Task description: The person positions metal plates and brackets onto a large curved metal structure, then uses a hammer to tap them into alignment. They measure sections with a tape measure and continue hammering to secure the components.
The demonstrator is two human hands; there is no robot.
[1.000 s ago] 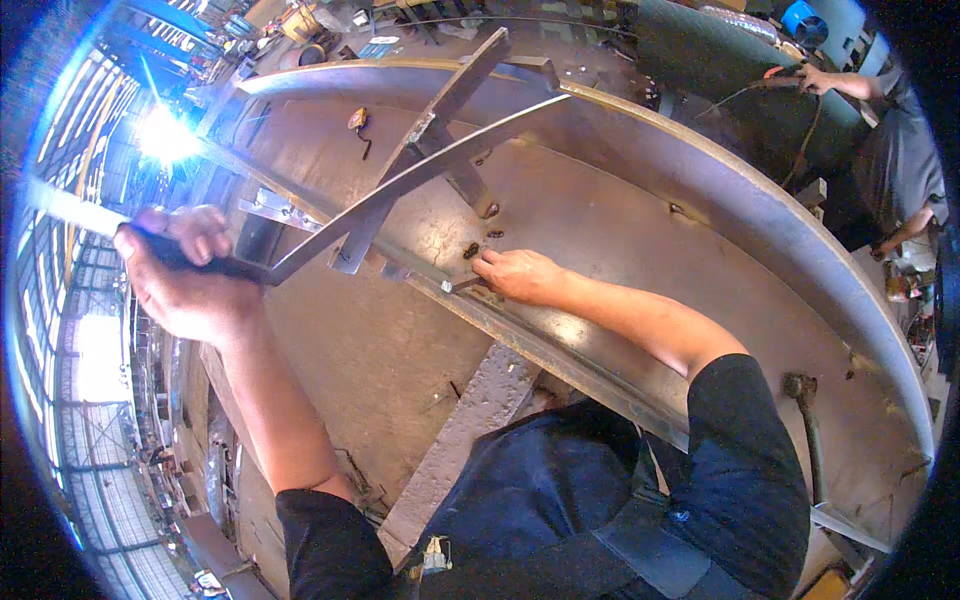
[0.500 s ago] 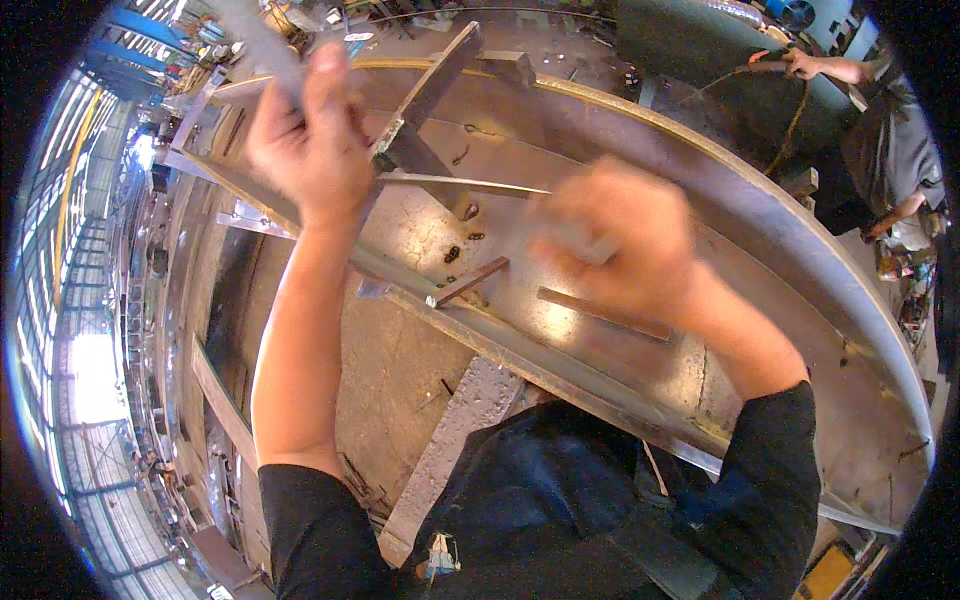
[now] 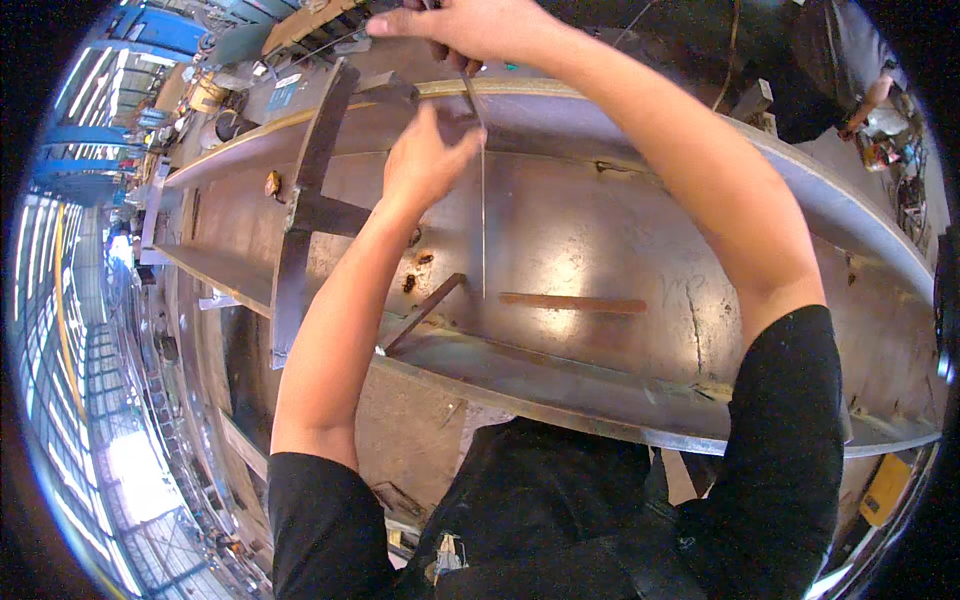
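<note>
My right hand [image 3: 480, 28] is raised at the top, its fingers closed round the upper end of a thin metal rod [image 3: 484, 220]. The rod hangs down over a long steel beam [image 3: 560, 230] with raised sides. Just below, my left hand [image 3: 428, 165] reaches up with thumb and fingers apart. Its blurred fingertips are beside the rod; whether they touch it is unclear. Under the rod, on the beam's floor, lies a rusty flat strip [image 3: 572, 303]. A short dark bar [image 3: 428, 312] leans against the near side.
A dark steel crosspiece [image 3: 318, 150] stands across the beam on the left, with a yellow-black tape measure [image 3: 272, 183] beyond it. Part of another person, an arm [image 3: 872, 105], shows at the upper right. A yellow object [image 3: 885, 490] is at the lower right.
My right hand has swung up and left to the far side. The rod has turned from lying crosswise to hanging down. My left hand has lowered and moved right, and the view has shifted.
</note>
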